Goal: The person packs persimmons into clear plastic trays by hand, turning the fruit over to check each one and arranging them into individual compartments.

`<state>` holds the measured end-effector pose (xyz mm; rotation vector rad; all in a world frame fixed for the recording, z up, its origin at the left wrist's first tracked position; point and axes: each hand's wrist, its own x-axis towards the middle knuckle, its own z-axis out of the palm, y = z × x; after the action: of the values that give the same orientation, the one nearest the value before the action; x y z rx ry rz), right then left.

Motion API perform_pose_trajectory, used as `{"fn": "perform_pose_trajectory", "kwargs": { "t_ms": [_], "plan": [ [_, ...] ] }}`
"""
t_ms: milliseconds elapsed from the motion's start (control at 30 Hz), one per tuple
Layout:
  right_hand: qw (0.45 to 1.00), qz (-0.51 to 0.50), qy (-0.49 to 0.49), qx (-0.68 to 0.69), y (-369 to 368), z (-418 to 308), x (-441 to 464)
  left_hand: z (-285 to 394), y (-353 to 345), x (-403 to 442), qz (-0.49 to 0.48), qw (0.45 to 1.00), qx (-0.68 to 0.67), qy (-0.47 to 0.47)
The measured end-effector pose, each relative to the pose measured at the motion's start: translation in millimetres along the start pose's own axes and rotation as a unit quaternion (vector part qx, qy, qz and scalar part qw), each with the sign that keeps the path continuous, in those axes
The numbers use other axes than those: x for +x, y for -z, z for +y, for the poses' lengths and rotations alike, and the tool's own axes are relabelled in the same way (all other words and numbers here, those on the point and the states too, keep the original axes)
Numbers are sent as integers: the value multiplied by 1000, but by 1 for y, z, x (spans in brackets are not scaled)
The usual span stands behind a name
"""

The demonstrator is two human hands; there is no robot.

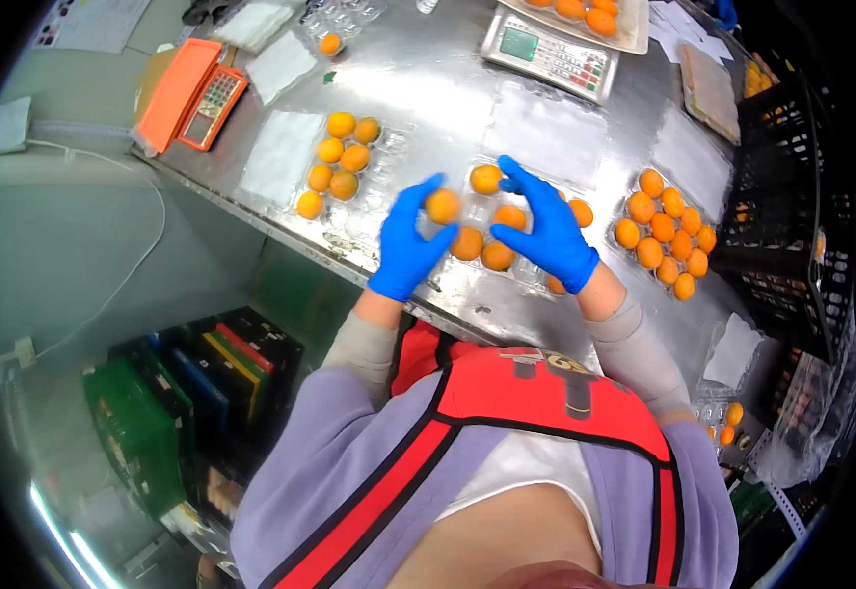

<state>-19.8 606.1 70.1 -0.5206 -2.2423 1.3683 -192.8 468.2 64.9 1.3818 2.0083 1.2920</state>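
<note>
My left hand, in a blue glove, has an orange fruit between its thumb and fingers. My right hand, also gloved in blue, has its thumb and fingers apart, beside an orange fruit in a clear plastic tray. More orange fruits sit in that tray, one of them near my right fingertips. To the left, another clear tray holds several fruits in its left part. A fuller tray of fruits lies to the right.
A digital scale with a loaded tray stands at the back of the metal table. An orange calculator is at the left edge. A black crate stands on the right. White pads lie about. Stacked crates are lower left.
</note>
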Motion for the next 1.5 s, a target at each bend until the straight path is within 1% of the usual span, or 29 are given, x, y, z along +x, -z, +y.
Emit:
{"fn": "perform_pose_trajectory", "kwargs": {
  "t_ms": [33,67,133,200,267,300,367,400,467,500,567,633,700,733,767,800,867,933,1000,1067,1100,1167,1200,1267,1300,1367,1467,1500],
  "plan": [
    [1000,15,-23,7,1,4,-2,-20,9,-6,51,999,-2,4],
    [998,30,-47,14,2,9,-4,-42,18,-14,101,994,-11,38],
    [997,47,-45,30,4,21,-10,-71,39,-26,197,978,16,68],
    [993,47,-106,36,10,26,-14,-111,61,-42,237,951,199,13],
    [991,60,-116,24,15,31,-19,-120,63,-49,282,911,298,41],
    [990,71,-119,18,17,34,-20,-126,64,-50,280,913,294,42],
    [987,78,-140,18,21,41,-26,-137,65,-51,304,910,268,88],
    [984,84,-157,21,24,43,-28,-138,65,-51,304,911,267,86],
    [982,97,-162,21,29,45,-33,-139,68,-53,295,893,305,149],
    [980,107,-168,20,31,45,-37,-137,69,-53,293,894,305,146],
    [976,120,-179,35,33,46,-45,-131,72,-52,256,886,351,160],
    [972,130,-188,50,33,48,-52,-131,74,-49,251,881,370,157],
    [973,138,-183,35,32,55,-59,-123,73,-43,248,874,387,155],
    [973,137,-184,34,32,57,-62,-104,71,-35,236,866,418,142],
    [977,139,-163,-3,32,59,-64,-90,67,-28,224,855,448,130],
    [979,140,-141,-39,32,60,-65,-82,59,-23,225,855,448,132],
    [981,143,-127,-41,28,65,-64,-72,40,-10,221,860,459,40],
    [981,148,-115,-42,27,64,-64,-72,16,8,179,926,333,6],
    [981,144,-128,-29,27,59,-62,-58,-21,23,106,962,246,-55],
    [980,135,-140,-29,29,59,-62,-45,-49,35,48,958,274,-74],
    [980,125,-152,-30,30,59,-64,-48,-55,40,46,958,274,-76],
    [978,131,-161,-21,31,59,-67,-57,-66,52,-24,956,281,-83],
    [977,133,-168,-10,30,58,-68,-57,-65,55,-25,955,282,-85],
    [978,139,-153,-13,29,58,-69,-59,-59,61,-46,958,252,-125],
    [980,142,-140,-19,28,58,-67,-61,-58,63,-45,958,255,-127],
    [980,143,-137,-21,27,59,-66,-66,-59,65,-77,957,247,-133],
    [981,140,-127,-43,28,63,-63,-65,-55,70,-59,960,234,-141],
    [982,137,-119,-59,29,64,-62,-70,-53,73,-23,965,220,-141]
  ]
}}
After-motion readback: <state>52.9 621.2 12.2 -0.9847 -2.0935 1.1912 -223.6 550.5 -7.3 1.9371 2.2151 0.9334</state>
